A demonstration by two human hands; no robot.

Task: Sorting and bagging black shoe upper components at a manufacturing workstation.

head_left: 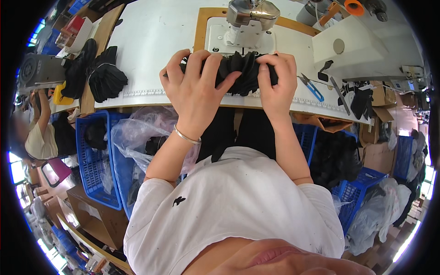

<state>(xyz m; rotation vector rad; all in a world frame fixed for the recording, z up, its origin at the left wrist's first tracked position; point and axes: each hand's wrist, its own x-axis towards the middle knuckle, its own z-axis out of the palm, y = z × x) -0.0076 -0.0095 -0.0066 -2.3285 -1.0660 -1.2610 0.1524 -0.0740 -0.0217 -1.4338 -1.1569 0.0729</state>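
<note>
Both hands hold a bunch of black fabric pieces [240, 73] in the upper middle of the frame, on the white table [151, 41] just below the sewing machine [251, 16]. The bunch lies long from left to right. The left hand [195, 89] curls its spread fingers over the left end. The right hand [275, 82] squeezes the right end, fingers close together. Blue snips [311, 87] lie just right of it.

Black fabric bundle [243, 73], white table [156, 41], blue baskets [94, 160], blue-handled snips [312, 88].

both hands [195, 85] [275, 85] gripping black fabric stack [243, 73], perhaps gloves
</note>
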